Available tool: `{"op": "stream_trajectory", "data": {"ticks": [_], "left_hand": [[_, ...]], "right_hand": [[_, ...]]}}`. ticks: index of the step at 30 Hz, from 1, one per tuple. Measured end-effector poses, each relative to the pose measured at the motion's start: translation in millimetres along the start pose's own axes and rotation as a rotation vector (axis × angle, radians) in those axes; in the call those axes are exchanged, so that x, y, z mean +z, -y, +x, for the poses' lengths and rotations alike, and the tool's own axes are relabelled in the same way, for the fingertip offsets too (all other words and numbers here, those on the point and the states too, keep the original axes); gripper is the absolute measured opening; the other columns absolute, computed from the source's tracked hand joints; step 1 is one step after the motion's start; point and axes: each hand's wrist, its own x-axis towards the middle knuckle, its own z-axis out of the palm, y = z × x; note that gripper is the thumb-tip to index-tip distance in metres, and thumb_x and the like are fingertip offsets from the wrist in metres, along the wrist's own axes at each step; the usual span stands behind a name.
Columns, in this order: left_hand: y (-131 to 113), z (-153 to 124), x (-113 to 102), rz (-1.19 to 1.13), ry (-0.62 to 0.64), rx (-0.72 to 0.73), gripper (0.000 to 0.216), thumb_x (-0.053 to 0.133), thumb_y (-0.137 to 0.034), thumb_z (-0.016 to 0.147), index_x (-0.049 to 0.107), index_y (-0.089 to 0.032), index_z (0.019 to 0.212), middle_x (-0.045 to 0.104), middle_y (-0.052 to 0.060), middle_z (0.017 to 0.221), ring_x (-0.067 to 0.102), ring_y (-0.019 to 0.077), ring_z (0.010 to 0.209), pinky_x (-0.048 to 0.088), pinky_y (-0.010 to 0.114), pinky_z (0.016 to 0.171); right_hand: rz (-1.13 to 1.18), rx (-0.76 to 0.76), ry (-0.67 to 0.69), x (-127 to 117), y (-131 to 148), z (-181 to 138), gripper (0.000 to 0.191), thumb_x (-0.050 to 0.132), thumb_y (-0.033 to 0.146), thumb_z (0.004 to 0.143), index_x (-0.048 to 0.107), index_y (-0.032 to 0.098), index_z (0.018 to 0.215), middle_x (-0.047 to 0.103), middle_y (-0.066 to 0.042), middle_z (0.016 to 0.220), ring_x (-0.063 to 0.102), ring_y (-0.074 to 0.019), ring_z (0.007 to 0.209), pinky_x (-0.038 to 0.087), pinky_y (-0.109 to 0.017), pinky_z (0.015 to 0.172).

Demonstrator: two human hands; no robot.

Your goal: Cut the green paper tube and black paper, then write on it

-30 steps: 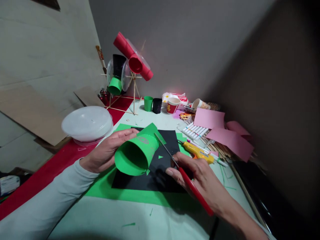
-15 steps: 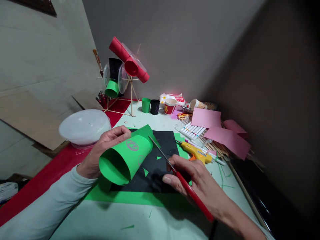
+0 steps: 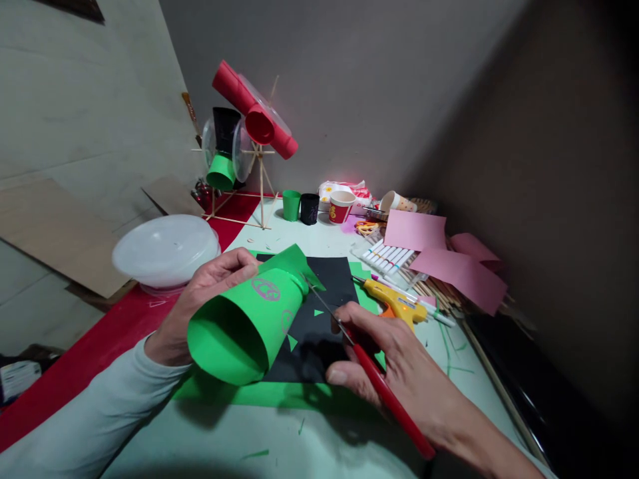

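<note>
My left hand is closed on a green paper-covered cup, tilted with its open mouth toward me. Pink drawn marks show on its side, and a green paper flap sticks out past its far end. My right hand grips red-handled scissors. Their blade tips are at the edge of the flap, by the cup's far end. Beneath lie a black sheet and green paper, with small green scraps on the black.
A yellow glue gun, markers and pink paper lie at right. Behind stand small cups and a stick frame carrying red, black and green cups. A white plastic lid sits at left.
The cup has swung slightly, its mouth now lower and nearer me. The scissors and my right hand have shifted a little, and the blade tips stay by the flap. The view has moved slightly.
</note>
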Motion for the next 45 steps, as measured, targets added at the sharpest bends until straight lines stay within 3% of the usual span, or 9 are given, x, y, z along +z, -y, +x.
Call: {"op": "stream_trajectory", "data": {"ticks": [6, 14, 32, 45], "left_hand": [[5, 7, -7, 0.038, 0.104, -0.030, 0.020, 0.081, -0.036, 0.079, 0.069, -0.021, 0.075, 0.060, -0.006, 0.066, 0.052, 0.0080, 0.057, 0.043, 0.017, 0.053], [3, -1, 8, 0.022, -0.012, -0.012, 0.027, 0.084, -0.039, 0.077, 0.065, -0.018, 0.075, 0.055, -0.007, 0.063, 0.047, 0.0060, 0.056, 0.037, 0.015, 0.053], [10, 7, -5, 0.025, 0.120, 0.013, 0.022, 0.076, -0.033, 0.087, 0.063, -0.017, 0.078, 0.059, -0.004, 0.074, 0.052, 0.0060, 0.063, 0.042, 0.014, 0.059], [-1, 9, -5, 0.094, 0.094, 0.027, 0.025, 0.078, -0.032, 0.084, 0.063, -0.015, 0.074, 0.062, -0.003, 0.079, 0.052, 0.0070, 0.067, 0.042, 0.015, 0.061]], "right_hand": [[-0.035, -0.024, -0.053, 2, 1, -1, 0.040, 0.066, 0.060, 0.087, 0.052, 0.023, 0.086, 0.046, 0.006, 0.067, 0.041, -0.0128, 0.061, 0.029, -0.023, 0.052], [0.008, -0.025, -0.067, 2, 1, 0, 0.035, 0.067, 0.051, 0.089, 0.048, 0.022, 0.081, 0.038, 0.008, 0.062, 0.033, -0.0111, 0.058, 0.027, -0.022, 0.050], [-0.020, -0.018, -0.020, 5, -6, -3, 0.038, 0.058, 0.048, 0.095, 0.040, 0.023, 0.073, 0.039, 0.008, 0.060, 0.028, -0.0110, 0.056, 0.028, -0.023, 0.050], [-0.083, -0.057, -0.023, 6, -8, -4, 0.032, 0.055, 0.044, 0.097, 0.045, 0.023, 0.074, 0.044, 0.007, 0.061, 0.033, -0.0105, 0.053, 0.028, -0.025, 0.050]]}}
